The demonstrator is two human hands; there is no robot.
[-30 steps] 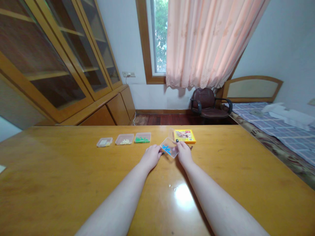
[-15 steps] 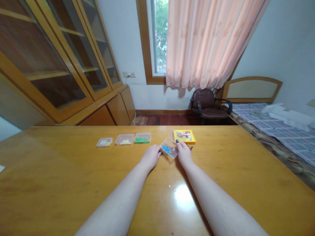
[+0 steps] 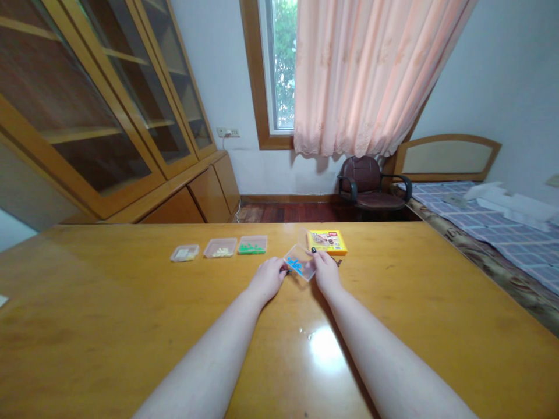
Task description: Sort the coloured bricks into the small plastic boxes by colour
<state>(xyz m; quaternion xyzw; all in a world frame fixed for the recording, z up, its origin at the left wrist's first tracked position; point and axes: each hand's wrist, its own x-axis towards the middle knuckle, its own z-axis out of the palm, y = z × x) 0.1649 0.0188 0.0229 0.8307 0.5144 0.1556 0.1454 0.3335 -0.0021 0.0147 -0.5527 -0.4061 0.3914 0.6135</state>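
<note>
A small clear plastic box [image 3: 306,265] with small blue pieces [image 3: 295,266] is held tilted just above the table. My right hand [image 3: 325,271] is closed on its right side, thumb over the rim. My left hand [image 3: 267,276] is closed at the box's left corner, fingertips curled under and mostly hidden. A bit of blue shows beside those fingertips; whether they pinch a piece or the box corner I cannot tell. Behind my right hand lies a yellow box [image 3: 328,241] with a printed top, and small brown pieces [image 3: 338,262] are partly hidden by that hand.
Left of my hands stand a clear box of green pieces [image 3: 252,245], another with cream pieces [image 3: 220,248], and a smaller clear box [image 3: 184,253]. All rest on a glossy wooden table [image 3: 131,326]. Beyond its far edge is an office chair [image 3: 369,183]; a bed [image 3: 489,203] is at right.
Both hands and the clear box stay almost in place. The whole view has shifted very slightly.
</note>
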